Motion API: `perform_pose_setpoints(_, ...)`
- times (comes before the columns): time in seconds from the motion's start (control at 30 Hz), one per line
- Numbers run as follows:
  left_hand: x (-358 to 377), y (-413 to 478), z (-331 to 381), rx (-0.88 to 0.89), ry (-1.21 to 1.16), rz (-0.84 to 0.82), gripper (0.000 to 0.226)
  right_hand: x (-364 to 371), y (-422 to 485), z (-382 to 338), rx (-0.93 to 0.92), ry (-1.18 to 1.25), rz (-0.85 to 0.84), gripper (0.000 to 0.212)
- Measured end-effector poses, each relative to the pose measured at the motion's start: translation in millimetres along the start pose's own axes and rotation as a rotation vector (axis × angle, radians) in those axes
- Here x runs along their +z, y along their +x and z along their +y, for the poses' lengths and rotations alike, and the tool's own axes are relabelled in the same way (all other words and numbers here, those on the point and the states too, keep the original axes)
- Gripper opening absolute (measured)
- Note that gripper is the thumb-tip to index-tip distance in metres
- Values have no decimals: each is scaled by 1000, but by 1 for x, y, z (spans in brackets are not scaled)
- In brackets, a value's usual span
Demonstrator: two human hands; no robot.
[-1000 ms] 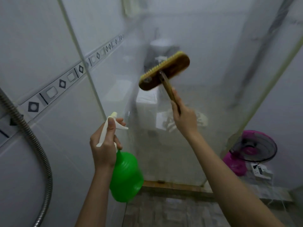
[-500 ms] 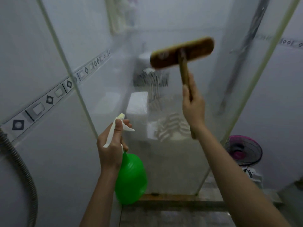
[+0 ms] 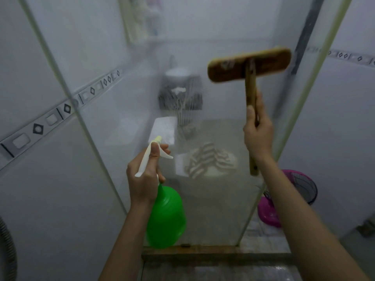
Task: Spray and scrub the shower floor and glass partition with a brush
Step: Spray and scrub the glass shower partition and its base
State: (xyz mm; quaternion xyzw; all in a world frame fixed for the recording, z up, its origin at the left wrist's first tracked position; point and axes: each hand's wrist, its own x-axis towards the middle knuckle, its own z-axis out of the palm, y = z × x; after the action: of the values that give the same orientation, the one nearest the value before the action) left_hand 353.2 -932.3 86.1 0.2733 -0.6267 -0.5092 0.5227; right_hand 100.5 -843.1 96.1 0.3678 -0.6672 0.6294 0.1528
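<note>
The misted glass partition (image 3: 219, 199) stands straight ahead, framed by pale strips. My right hand (image 3: 258, 136) grips the wooden handle of a scrub brush (image 3: 249, 64); the brush head lies nearly level against the glass at the upper right. My left hand (image 3: 145, 177) holds the white trigger head of a green spray bottle (image 3: 166, 216), thumb along the top, nozzle pointing at the glass. A strip of wet shower floor (image 3: 213, 270) shows at the bottom edge.
White tiled wall (image 3: 50, 189) with a patterned border runs along the left. A metal shower hose (image 3: 8, 250) hangs at the lower left. Behind the glass are blurred white and striped items. A pink fan (image 3: 292, 195) sits outside at the right.
My right hand has swept the brush across the glass to the right and upward, turning the head nearly level. My left hand keeps the spray bottle in about the same place.
</note>
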Motion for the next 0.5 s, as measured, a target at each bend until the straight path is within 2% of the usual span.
perform_pose_setpoints(0.07,14,-3,3,12,1,6,29,-8,16,6,-11,26,47,49)
perform_pose_setpoints(0.17,34,-7,6,27,-7,18,30,-20,-40,54,93,-36,36,49)
perform_pose_setpoints(0.27,55,-10,5,18,-12,25,32,-36,-123,103,237,-75,-96,52)
perform_pose_setpoints(0.33,69,-11,4,16,-17,34,34,-44,-123,111,255,-70,-148,51)
perform_pose_setpoints(0.5,100,-17,0,0,38,73,35,-51,7,66,-105,-44,-4,48)
